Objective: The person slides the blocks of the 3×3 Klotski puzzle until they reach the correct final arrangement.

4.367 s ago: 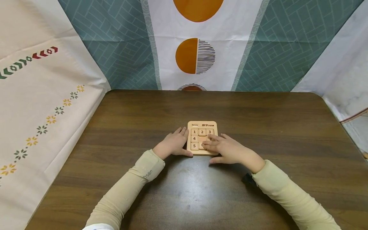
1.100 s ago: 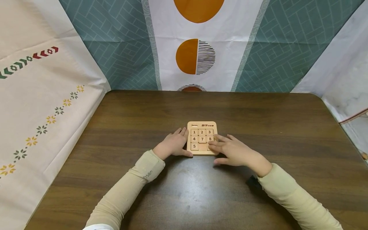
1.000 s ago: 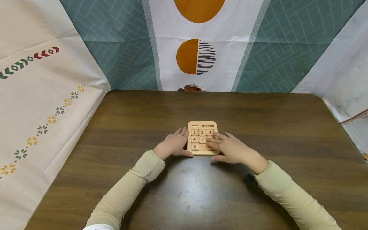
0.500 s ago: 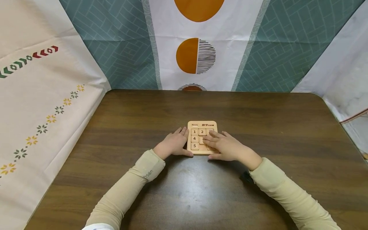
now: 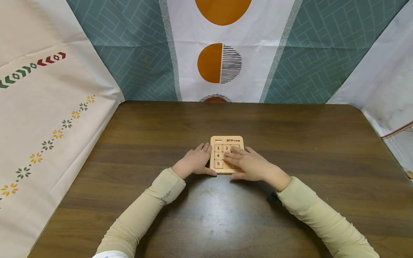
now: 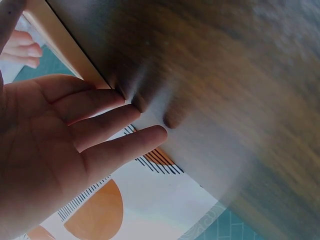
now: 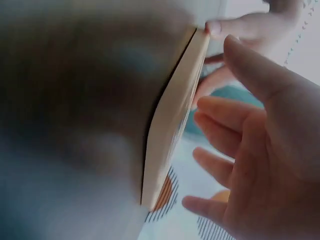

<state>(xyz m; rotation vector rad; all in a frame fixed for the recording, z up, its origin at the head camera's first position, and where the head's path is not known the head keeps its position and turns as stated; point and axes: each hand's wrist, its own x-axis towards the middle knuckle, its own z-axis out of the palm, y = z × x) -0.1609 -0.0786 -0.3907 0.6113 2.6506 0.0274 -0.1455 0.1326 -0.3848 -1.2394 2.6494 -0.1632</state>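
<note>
A wooden sliding number puzzle (image 5: 222,172) lies flat on the table. Its tiles 1 (image 5: 218,148), 2 (image 5: 227,148), 4 (image 5: 218,156) and 5 (image 5: 218,163) show plainly. My right hand (image 5: 251,166) reaches over the board from the right, fingertips at the middle tiles, hiding most of the right column. Its thumb is by the lower edge. The right wrist view shows those fingers slightly bent, gripping nothing. With extended fingers, my left hand (image 5: 195,162) rests against the puzzle's left side, thumb at the lower left corner. In the left wrist view, the fingers lie along the board's edge (image 6: 65,42).
The brown wooden table (image 5: 167,125) extends around the puzzle. Behind it hangs a patterned cloth (image 5: 145,71) in green and white with orange circles. A white cloth with flower motifs (image 5: 48,118) covers the left side.
Tile 7 came into the middle and 8 showed beside it, where earlier the middle was vacant and 6 sat below. Lately my right hand moved left over the board; my left hand stays put.
</note>
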